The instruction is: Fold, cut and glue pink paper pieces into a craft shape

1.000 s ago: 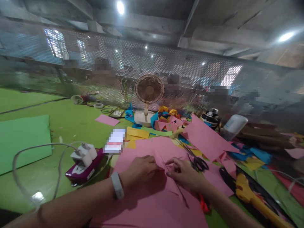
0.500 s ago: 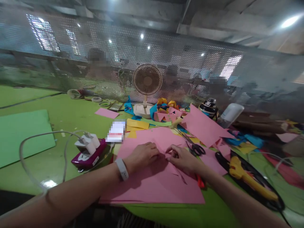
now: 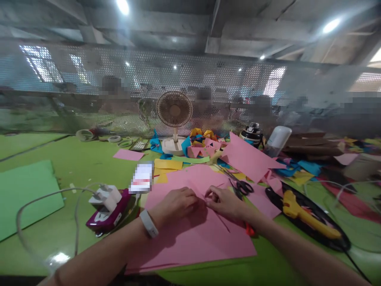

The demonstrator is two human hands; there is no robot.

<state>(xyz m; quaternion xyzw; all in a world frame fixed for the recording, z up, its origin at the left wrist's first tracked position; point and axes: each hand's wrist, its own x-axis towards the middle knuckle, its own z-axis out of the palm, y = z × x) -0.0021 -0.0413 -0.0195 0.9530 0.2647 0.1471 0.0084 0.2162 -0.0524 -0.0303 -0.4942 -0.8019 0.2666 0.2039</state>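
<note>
My left hand [image 3: 176, 203] rests knuckles-up on a large pink paper sheet [image 3: 190, 234] on the green table, fingers curled and pressing the paper. A white band circles that wrist. Just to its right, my right hand [image 3: 225, 201] pinches a fold in the same pink paper, fingertips together. The two hands nearly touch at the crease. Black-handled scissors [image 3: 241, 186] lie just beyond my right hand.
A small desk fan [image 3: 174, 115] stands at the back among folded coloured paper. A purple power strip [image 3: 107, 212] with white plugs and cable lies left. A yellow tool [image 3: 308, 216] on a black tray lies right. A green sheet [image 3: 25, 194] is far left. People sit behind a mesh screen.
The view has shifted a little as my head moved. Both hands stay on the pink paper at the crease, with the fingers slightly readjusted.
</note>
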